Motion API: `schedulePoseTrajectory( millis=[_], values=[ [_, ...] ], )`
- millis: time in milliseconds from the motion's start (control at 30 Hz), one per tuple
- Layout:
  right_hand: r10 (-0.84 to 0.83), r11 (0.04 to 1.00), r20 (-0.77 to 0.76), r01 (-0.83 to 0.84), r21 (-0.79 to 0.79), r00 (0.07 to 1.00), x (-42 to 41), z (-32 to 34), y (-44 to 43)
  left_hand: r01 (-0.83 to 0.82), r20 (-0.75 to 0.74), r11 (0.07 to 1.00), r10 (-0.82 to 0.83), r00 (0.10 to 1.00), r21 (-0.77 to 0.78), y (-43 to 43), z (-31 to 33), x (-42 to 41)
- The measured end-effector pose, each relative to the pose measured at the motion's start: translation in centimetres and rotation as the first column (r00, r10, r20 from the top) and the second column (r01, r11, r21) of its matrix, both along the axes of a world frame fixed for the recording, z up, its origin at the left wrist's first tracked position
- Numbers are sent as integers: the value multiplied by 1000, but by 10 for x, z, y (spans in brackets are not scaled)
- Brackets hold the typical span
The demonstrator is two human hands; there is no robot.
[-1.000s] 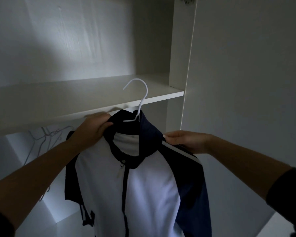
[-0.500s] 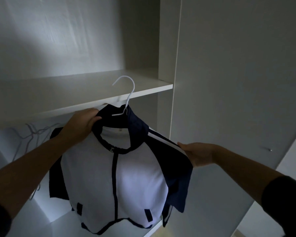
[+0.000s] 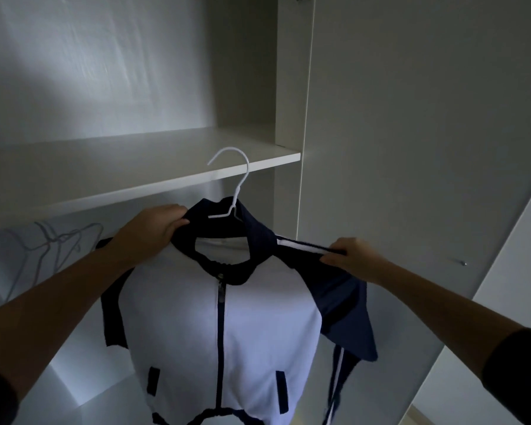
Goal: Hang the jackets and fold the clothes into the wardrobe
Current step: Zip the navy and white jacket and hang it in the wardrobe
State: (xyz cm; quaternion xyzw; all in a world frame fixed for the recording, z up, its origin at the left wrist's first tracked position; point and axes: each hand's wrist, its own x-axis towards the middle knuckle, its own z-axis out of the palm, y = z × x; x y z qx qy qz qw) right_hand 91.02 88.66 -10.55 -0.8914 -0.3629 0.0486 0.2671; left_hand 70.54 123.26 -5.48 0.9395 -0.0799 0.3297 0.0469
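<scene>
A white jacket [image 3: 215, 326] with navy collar, sleeves and zip hangs on a white wire hanger [image 3: 234, 185], held up in front of the open wardrobe. My left hand [image 3: 154, 228] grips the collar at its left side. My right hand [image 3: 350, 256] pinches the navy right shoulder by its white stripe, stretching it out sideways. The hanger's hook pokes up in front of the wardrobe shelf [image 3: 129, 185], free of any rail.
Several bare wire hangers [image 3: 56, 240] hang under the shelf at the left. A vertical wardrobe panel [image 3: 292, 87] and a closed door [image 3: 411, 148] with a small knob [image 3: 463, 263] stand to the right. The interior is dim.
My right hand has risen from under the sleeve and now pinches the shoulder stripe. The jacket hangs slightly higher and straighter; my left hand keeps its hold on the collar.
</scene>
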Motion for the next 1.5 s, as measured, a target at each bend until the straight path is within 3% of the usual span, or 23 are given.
schedulePoseTrajectory(
  millis=[100,167,233,300,367,467,633,767,833,900,967,1067,1167,1267,1367,1433,1500],
  values=[
    [-111,933,142,54,355,984,-7,8,2,-19,-46,999,18,999,-39,1,-8,4],
    [-75,891,199,-24,453,977,-17,8,4,-113,-23,989,111,994,-100,4,-10,11],
    [13,920,173,-80,383,985,-27,3,5,-163,10,975,167,986,-151,2,-10,12],
    [85,986,126,-101,130,988,-26,-2,-1,-125,55,980,134,989,-154,-2,-9,8],
    [112,993,87,-107,-58,990,-23,4,-7,-84,54,986,93,994,-144,-7,-8,4],
    [100,990,29,-103,96,995,-27,28,5,-44,32,989,49,998,-144,-15,-4,5],
    [341,910,-67,-311,274,938,-68,77,76,-3,63,985,14,998,-173,-45,0,18],
    [326,877,-220,-207,433,920,-76,79,92,33,75,937,-8,997,-348,-45,5,15],
    [296,873,-286,-136,469,911,-75,77,92,13,-38,923,-30,999,-385,-32,5,8],
    [294,865,-266,-137,483,918,-75,77,97,-85,-225,965,28,974,-249,-22,-2,0],
    [379,860,-250,-240,451,891,-73,83,97,-114,-223,985,83,971,-130,-17,-12,-4],
    [464,878,-238,-409,249,853,-56,88,85,-112,-126,983,94,988,-149,-10,-16,-8],
    [394,908,-327,-308,284,859,-38,78,75,-108,-99,978,91,991,-180,-4,-15,-12],
    [423,880,-462,-232,416,779,-23,67,66,-111,-75,961,95,993,-255,-9,-13,-7],
    [414,908,-581,-272,319,700,-12,59,56,-165,-71,942,151,986,-291,-13,-11,4],
    [365,931,-568,-306,200,738,-12,52,55,-204,-90,931,185,978,-301,-12,-13,9],
    [310,944,-372,-330,11,875,-22,42,59,-247,-128,914,216,968,-322,-8,-18,15]
  ],
)
